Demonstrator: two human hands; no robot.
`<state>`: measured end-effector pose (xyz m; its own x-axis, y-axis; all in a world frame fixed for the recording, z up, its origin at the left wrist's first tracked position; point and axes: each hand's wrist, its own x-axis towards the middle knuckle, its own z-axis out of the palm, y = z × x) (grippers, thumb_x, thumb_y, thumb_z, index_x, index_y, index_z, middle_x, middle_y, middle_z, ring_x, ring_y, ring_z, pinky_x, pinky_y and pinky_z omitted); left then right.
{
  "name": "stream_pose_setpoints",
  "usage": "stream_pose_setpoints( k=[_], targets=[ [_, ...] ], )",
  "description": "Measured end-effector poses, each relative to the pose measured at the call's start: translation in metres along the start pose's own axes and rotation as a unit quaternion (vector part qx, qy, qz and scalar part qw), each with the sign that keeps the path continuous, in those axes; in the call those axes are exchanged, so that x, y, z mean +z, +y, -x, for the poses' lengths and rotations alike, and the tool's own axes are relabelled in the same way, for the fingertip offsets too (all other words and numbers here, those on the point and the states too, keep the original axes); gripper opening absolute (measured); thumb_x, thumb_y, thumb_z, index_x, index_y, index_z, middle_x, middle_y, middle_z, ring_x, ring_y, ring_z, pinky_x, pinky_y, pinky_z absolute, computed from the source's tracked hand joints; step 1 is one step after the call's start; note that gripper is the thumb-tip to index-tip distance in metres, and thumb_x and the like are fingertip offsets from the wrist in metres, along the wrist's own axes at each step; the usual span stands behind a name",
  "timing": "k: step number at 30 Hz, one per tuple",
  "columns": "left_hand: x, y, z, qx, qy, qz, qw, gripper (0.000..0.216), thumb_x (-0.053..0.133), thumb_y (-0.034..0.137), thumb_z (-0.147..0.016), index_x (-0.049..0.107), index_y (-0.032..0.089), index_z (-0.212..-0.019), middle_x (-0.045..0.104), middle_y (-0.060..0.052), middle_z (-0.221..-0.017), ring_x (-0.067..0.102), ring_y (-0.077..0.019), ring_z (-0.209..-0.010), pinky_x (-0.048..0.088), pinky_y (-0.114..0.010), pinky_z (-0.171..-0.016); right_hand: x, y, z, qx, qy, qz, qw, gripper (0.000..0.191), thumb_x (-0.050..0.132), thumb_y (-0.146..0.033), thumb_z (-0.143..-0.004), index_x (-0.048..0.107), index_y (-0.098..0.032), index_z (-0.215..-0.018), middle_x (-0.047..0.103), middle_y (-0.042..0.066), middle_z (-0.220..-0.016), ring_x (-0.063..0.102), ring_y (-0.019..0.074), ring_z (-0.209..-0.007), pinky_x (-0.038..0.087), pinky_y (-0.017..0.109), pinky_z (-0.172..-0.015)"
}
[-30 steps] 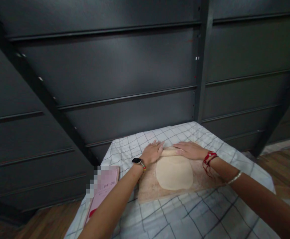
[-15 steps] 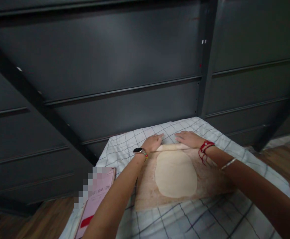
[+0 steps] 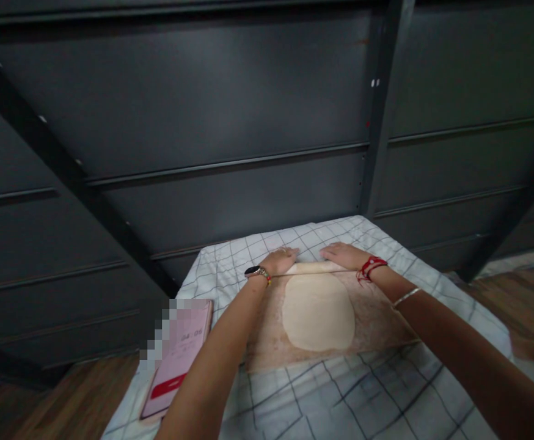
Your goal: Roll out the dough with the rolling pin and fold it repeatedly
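Observation:
A pale flattened sheet of dough (image 3: 318, 311) lies on a brown wooden board (image 3: 381, 318). At the board's far edge a light rolling pin (image 3: 311, 267) lies crosswise. My left hand (image 3: 280, 259) rests flat on the pin's left end, fingers stretched out, with a dark watch at the wrist. My right hand (image 3: 343, 255) lies flat on the pin's right end, fingers extended, with red thread at the wrist and a thin bangle further up the arm.
The board sits on a table under a white checked cloth (image 3: 354, 397). A pink phone (image 3: 178, 360) lies at the cloth's left edge. Dark metal panels (image 3: 230, 122) rise close behind the table. Wooden floor (image 3: 519, 299) shows on both sides.
Both hands and the rolling pin have moved away from me, off the dough's far part to the board's far edge. The view has tilted slightly.

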<state>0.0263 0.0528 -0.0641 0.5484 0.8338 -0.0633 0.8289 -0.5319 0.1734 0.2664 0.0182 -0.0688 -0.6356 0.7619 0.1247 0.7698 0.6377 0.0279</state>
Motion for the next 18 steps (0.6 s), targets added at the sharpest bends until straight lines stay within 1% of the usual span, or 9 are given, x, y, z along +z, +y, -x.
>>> stream_pose_setpoints(
  k=[2, 4, 6, 9, 12, 15, 18],
  targets=[
    [0.001, 0.006, 0.010, 0.013, 0.006, -0.005, 1.000, 0.045, 0.026, 0.031, -0.092, 0.050, 0.019, -0.129, 0.048, -0.007, -0.139, 0.041, -0.0197, -0.128, 0.030, -0.033, -0.105, 0.000, -0.008, 0.010, -0.015, 0.028, 0.011, 0.999, 0.034, 0.034, -0.016, -0.095, 0.062, -0.010, -0.114, 0.064, 0.013, -0.115, 0.056, 0.0172, -0.109, 0.037, 0.030, -0.094],
    [0.000, 0.013, 0.022, 0.021, 0.017, -0.014, 1.000, 0.045, 0.025, 0.032, -0.093, 0.050, 0.021, -0.128, 0.049, -0.006, -0.138, 0.042, -0.0194, -0.128, 0.029, -0.032, -0.104, -0.002, -0.017, 0.018, -0.004, 0.048, 0.016, 0.999, 0.039, 0.027, -0.019, -0.098, 0.063, -0.009, -0.111, 0.067, 0.012, -0.109, 0.057, 0.0165, -0.106, 0.038, 0.029, -0.092],
    [-0.004, 0.022, 0.035, 0.005, 0.022, -0.014, 1.000, 0.045, 0.024, 0.034, -0.093, 0.053, 0.022, -0.126, 0.053, -0.005, -0.135, 0.045, -0.0200, -0.125, 0.032, -0.031, -0.101, -0.004, -0.026, 0.025, 0.014, 0.055, 0.013, 0.998, 0.041, 0.026, -0.023, -0.099, 0.064, -0.010, -0.108, 0.068, 0.011, -0.103, 0.058, 0.0167, -0.103, 0.039, 0.028, -0.090],
    [-0.008, 0.037, 0.057, -0.031, 0.020, -0.007, 0.999, 0.047, 0.021, 0.039, -0.095, 0.057, 0.023, -0.120, 0.061, -0.003, -0.125, 0.052, -0.0220, -0.117, 0.037, -0.030, -0.095, -0.010, -0.039, 0.035, 0.026, 0.063, 0.004, 0.998, 0.043, 0.025, -0.027, -0.099, 0.062, -0.011, -0.113, 0.067, 0.011, -0.109, 0.057, 0.0177, -0.106, 0.039, 0.029, -0.092],
    [-0.010, 0.052, 0.079, -0.042, 0.026, -0.005, 0.999, 0.053, 0.015, 0.043, -0.096, 0.058, 0.022, -0.118, 0.065, -0.003, -0.118, 0.054, -0.0241, -0.113, 0.039, -0.032, -0.092, -0.014, -0.052, 0.047, 0.056, 0.057, -0.021, 0.997, 0.044, 0.026, -0.035, -0.099, 0.057, -0.014, -0.123, 0.062, 0.011, -0.121, 0.055, 0.0194, -0.111, 0.040, 0.031, -0.094],
    [-0.010, 0.066, 0.098, -0.046, 0.038, -0.009, 0.998, 0.052, 0.015, 0.041, -0.097, 0.054, 0.021, -0.124, 0.059, -0.003, -0.127, 0.048, -0.0247, -0.120, 0.036, -0.034, -0.097, -0.015, -0.066, 0.062, 0.083, 0.054, -0.036, 0.994, 0.046, 0.027, -0.039, -0.097, 0.052, -0.016, -0.130, 0.057, 0.011, -0.129, 0.052, 0.0213, -0.116, 0.041, 0.034, -0.096],
    [-0.008, 0.078, 0.115, -0.049, 0.049, -0.017, 0.997, 0.048, 0.021, 0.035, -0.096, 0.044, 0.020, -0.135, 0.045, -0.003, -0.142, 0.034, -0.0241, -0.132, 0.026, -0.038, -0.106, -0.015, -0.082, 0.078, 0.089, 0.061, -0.015, 0.994, 0.046, 0.025, -0.037, -0.097, 0.050, -0.016, -0.130, 0.055, 0.011, -0.131, 0.050, 0.0230, -0.119, 0.040, 0.036, -0.096]
  ],
)
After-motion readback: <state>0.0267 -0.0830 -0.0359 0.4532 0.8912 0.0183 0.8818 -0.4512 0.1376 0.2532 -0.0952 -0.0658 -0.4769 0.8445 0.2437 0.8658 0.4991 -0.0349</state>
